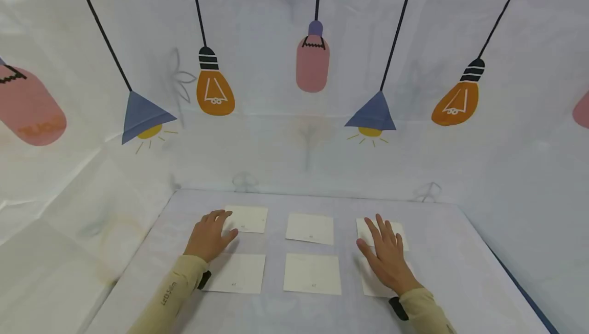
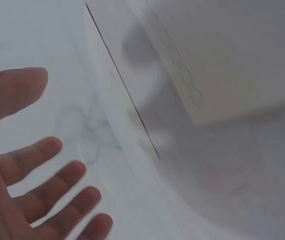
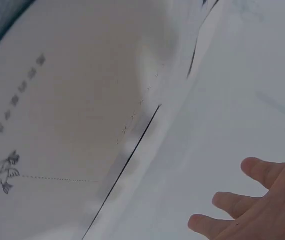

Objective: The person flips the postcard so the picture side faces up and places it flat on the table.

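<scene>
Six blank-looking pale cards lie on a white table [image 1: 442, 252], three far, three near. Your left hand [image 1: 209, 237], fingers loosely spread, is by the far left card [image 1: 250, 220], above the near left card [image 1: 239, 273]. Your right hand [image 1: 387, 257], fingers fanned, partly hides the far right card [image 1: 398, 227] and near right card [image 1: 374, 284]. Between them sit the far middle card [image 1: 310, 227] and near middle card [image 1: 313, 272].

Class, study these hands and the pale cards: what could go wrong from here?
The right hand overlaps the back right card and front right card in the head view, so it might nudge either. The left sleeve may brush the front left card. Flat on the table, the cards could prove awkward to lift.
</scene>
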The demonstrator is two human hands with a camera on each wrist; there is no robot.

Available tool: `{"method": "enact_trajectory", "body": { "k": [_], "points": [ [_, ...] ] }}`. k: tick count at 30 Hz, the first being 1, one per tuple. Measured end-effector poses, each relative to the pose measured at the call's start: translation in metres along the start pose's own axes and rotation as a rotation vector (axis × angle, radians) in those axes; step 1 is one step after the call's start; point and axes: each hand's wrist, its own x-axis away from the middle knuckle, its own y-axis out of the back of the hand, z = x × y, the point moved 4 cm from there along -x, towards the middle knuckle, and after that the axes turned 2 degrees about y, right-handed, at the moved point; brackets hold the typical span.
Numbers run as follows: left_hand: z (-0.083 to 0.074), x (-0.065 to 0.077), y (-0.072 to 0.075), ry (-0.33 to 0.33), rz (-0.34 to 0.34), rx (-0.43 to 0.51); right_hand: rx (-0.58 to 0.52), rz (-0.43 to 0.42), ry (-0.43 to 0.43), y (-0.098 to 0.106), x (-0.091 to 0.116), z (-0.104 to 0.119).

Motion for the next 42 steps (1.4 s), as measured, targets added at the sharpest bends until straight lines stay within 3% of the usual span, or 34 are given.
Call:
{"method": "enact_trajectory", "body": {
  "k": [6,13,17,21,26,34,42],
  "points": [
    [0.025,-0.004,-0.002,0.029,0.088,0.086,-0.013,0.018,-0.003,-0.003,0.002,0.005],
    [0.053,-0.019,-0.014,0.108,0.193,0.03,-0.046,0.021,0.021,-0.008,-0.001,0.012],
    [0.065,-0.033,-0.016,0.14,0.27,0.049,-0.064,0.026,0.046,-0.014,-0.008,0.019],
    [0.07,-0.046,-0.011,0.144,0.328,0.101,-0.12,0.03,0.084,-0.018,-0.018,0.028],
    [0.072,-0.054,-0.007,0.169,0.43,0.134,-0.2,0.1,0.073,-0.026,-0.025,0.042],
    [0.098,-0.063,-0.024,0.21,0.508,0.069,-0.143,0.128,0.175,-0.039,-0.046,0.064],
    [0.085,-0.074,-0.02,0.195,0.594,0.05,-0.16,0.162,0.199,-0.047,-0.076,0.085]
  ]
}}
